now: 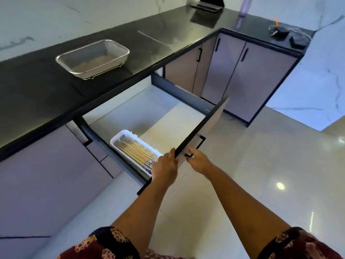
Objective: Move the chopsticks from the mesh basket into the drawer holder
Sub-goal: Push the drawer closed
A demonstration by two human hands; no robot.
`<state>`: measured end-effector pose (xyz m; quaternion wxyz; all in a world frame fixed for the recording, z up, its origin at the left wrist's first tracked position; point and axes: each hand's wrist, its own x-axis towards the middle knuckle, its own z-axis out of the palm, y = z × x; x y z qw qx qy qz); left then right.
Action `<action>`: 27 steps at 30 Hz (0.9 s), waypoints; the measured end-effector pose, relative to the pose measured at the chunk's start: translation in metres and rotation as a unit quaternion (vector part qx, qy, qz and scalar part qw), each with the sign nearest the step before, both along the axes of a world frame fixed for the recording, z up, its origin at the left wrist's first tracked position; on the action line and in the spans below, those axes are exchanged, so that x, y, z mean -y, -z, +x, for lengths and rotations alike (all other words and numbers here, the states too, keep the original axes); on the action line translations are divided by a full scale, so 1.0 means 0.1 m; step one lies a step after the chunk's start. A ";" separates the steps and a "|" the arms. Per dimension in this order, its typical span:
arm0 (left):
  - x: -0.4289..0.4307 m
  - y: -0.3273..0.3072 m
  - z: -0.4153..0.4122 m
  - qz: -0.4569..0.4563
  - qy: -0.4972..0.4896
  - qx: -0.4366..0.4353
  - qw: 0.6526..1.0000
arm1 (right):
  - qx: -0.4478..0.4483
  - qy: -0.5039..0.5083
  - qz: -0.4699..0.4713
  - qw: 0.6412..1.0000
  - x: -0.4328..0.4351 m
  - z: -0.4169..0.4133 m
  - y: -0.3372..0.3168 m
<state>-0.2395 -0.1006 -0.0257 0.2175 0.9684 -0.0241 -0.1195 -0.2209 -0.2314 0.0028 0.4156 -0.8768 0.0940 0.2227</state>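
Note:
A steel mesh basket (92, 58) stands on the black countertop with no chopsticks visible in it. Below it the drawer (164, 113) is pulled out. A white holder (119, 137) lies in the drawer's near left part, and several wooden chopsticks (134, 152) lie lengthwise inside it. My left hand (164, 169) rests on the inner side of the drawer front (203, 126), fingers over its top edge. My right hand (198, 160) is on the outer side, at the black handle (200, 143).
Black countertop (46, 94) runs in an L around the corner. Closed cabinet doors (242, 79) stand beyond the drawer. A dark tray (207, 5), a pale bottle (244, 6) and a coiled cable (283, 31) sit far back. Glossy floor tiles (261, 165) lie to the right.

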 end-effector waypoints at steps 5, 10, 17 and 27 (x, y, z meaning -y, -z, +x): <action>0.03 0.15 -0.07 0.121 0.058 0.077 0.988 | -0.039 -0.120 -0.057 0.990 0.02 0.20 0.11; 0.02 0.31 -0.04 0.152 0.066 0.113 0.980 | -0.036 -0.108 -0.041 0.993 0.05 0.37 0.20; -0.13 0.38 0.11 0.189 0.055 0.188 0.962 | 0.189 -0.245 -0.338 0.889 0.20 0.75 0.12; -0.46 0.46 0.59 0.265 0.033 0.174 0.948 | 0.224 -0.409 -0.398 0.790 -0.07 1.55 0.23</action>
